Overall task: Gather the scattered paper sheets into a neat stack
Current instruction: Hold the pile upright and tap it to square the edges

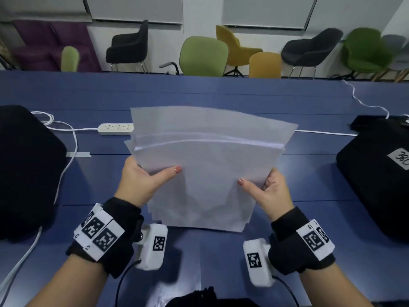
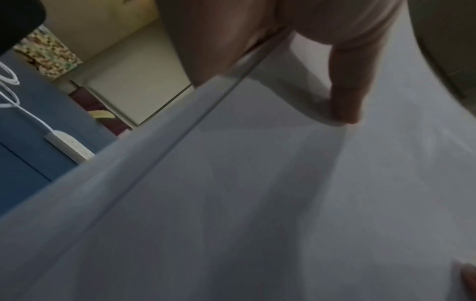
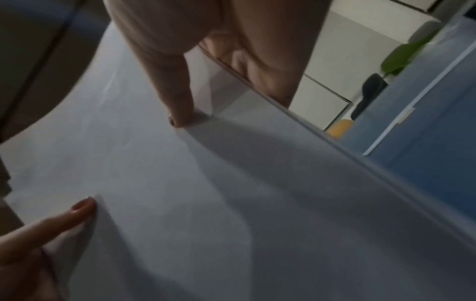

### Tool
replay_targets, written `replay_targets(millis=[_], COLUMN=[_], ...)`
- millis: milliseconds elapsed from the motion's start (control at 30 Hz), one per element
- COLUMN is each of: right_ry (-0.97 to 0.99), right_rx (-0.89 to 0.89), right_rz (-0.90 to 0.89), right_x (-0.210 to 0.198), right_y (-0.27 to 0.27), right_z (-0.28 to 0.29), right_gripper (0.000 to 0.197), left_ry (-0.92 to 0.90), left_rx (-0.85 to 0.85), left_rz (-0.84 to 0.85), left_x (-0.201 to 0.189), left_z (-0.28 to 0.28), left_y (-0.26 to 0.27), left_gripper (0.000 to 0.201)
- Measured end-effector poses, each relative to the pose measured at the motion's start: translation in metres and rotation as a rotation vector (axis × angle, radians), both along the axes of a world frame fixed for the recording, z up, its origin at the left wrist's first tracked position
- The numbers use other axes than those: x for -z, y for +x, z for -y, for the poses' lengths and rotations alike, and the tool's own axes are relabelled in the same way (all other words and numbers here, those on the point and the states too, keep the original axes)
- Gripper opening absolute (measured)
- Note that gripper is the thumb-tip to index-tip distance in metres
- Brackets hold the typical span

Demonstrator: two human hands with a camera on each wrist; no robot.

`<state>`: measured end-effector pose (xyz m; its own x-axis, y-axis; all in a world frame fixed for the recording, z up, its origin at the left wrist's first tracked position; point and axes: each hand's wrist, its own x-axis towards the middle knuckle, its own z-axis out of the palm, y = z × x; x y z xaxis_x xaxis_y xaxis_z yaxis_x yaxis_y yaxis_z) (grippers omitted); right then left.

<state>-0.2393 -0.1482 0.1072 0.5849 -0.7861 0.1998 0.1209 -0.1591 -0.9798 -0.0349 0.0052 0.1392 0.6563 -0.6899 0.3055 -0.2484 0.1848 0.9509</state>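
A bundle of white paper sheets [image 1: 205,165] stands nearly upright on its lower edge on the blue table [image 1: 199,94], the tops fanned and uneven. My left hand [image 1: 143,180] grips the left side, thumb on the front sheet and fingers behind. My right hand [image 1: 265,191] grips the right side the same way. The left wrist view shows the paper sheets [image 2: 257,203] close up under the left hand [image 2: 345,106]. In the right wrist view my right hand [image 3: 180,110] presses the paper sheets [image 3: 206,203], with the left thumb at lower left.
A white power strip [image 1: 116,128] with cables lies behind the papers on the left. Black bags sit at the left [image 1: 26,169] and right [image 1: 376,178] table edges. Chairs [image 1: 203,55] stand beyond the far edge.
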Motion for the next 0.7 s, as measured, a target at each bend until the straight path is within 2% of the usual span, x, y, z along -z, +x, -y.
replay_targets(millis=[67,167,267,367,433,533,700], right_ry=[0.027,0.028,-0.039,-0.121,-0.148,-0.123,-0.13], right_rx=[0.001,0.013,0.072,0.142,0.157,0.157,0.162], right_rz=[-0.047,-0.088,0.017,0.112,0.141,0.12,0.061], right_x=[0.009,0.013,0.002,-0.008,-0.009,0.0,0.006], right_y=[0.0,0.002,0.005,0.008,0.011,0.014,0.017], right_z=[-0.002,-0.01,-0.016,-0.023,-0.027,-0.028,-0.024], right_gripper=[0.033,0.027,0.022,0.036,0.035,0.034,0.029], left_ry=[0.037,0.063,-0.052,-0.164,-0.206,-0.17,-0.124], left_rx=[0.01,-0.016,-0.102,-0.164,-0.19,-0.199,-0.18], left_rz=[0.003,-0.039,-0.005,0.095,0.1,0.081,0.051], left_x=[0.007,0.017,0.007,-0.01,-0.01,0.0,0.006], left_z=[-0.001,-0.001,0.002,0.006,0.008,0.009,0.01], left_y=[-0.002,-0.011,-0.019,-0.03,-0.032,-0.034,-0.031], left_gripper=[0.04,0.032,0.033,0.036,0.036,0.03,0.039])
